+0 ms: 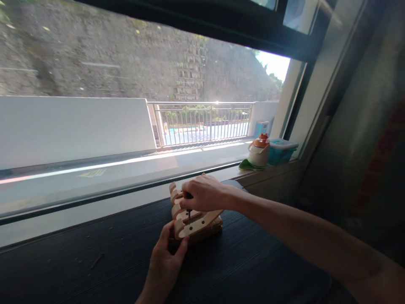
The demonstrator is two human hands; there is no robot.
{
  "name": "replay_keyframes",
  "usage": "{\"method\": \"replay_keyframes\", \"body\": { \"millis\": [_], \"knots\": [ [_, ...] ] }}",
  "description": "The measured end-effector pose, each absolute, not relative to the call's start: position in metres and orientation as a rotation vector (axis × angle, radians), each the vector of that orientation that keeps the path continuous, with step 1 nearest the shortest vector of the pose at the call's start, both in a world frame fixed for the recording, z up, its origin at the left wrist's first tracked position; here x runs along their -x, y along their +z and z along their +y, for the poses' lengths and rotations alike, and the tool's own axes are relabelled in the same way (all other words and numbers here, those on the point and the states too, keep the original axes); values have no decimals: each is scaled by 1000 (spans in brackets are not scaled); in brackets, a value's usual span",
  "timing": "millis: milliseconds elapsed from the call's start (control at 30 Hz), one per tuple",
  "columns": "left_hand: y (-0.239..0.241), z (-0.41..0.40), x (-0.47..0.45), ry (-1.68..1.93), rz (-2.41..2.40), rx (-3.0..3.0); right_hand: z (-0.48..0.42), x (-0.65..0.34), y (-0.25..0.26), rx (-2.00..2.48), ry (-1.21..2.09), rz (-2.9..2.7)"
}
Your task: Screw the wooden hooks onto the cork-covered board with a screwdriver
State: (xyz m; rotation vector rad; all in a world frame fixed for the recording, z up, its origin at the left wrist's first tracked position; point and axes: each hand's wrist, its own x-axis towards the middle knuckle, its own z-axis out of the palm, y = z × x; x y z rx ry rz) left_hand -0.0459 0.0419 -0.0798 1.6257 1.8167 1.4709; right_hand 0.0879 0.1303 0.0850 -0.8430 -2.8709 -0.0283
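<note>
A light wooden piece (198, 225) with curved, hook-like ends and dark round holes lies on the dark tabletop (104, 253). My left hand (167, 251) grips its near left corner, thumb in front and fingers behind. Above the wood, my right hand (204, 193) is closed around the dark handle of a screwdriver (189, 214). The thin shaft points down at the wood near one of the holes. Whether the tip sits in a screw is too small to tell. My right hand and forearm hide the wood's far right part.
On the window sill at the right stand a white bottle with an orange lid (259, 154) and a teal lidded box (281, 151). A green leaf-shaped item (249, 165) lies beside the bottle. The window frame (95, 202) borders the table's far side; a railing (209, 122) is outside.
</note>
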Motion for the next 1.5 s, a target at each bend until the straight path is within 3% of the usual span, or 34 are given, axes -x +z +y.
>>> {"method": "replay_keyframes", "body": {
  "millis": [1500],
  "knots": [
    [-82,42,48,1426,1821,-1644,118,-98,71,666,-118,-2946]
  ]
}}
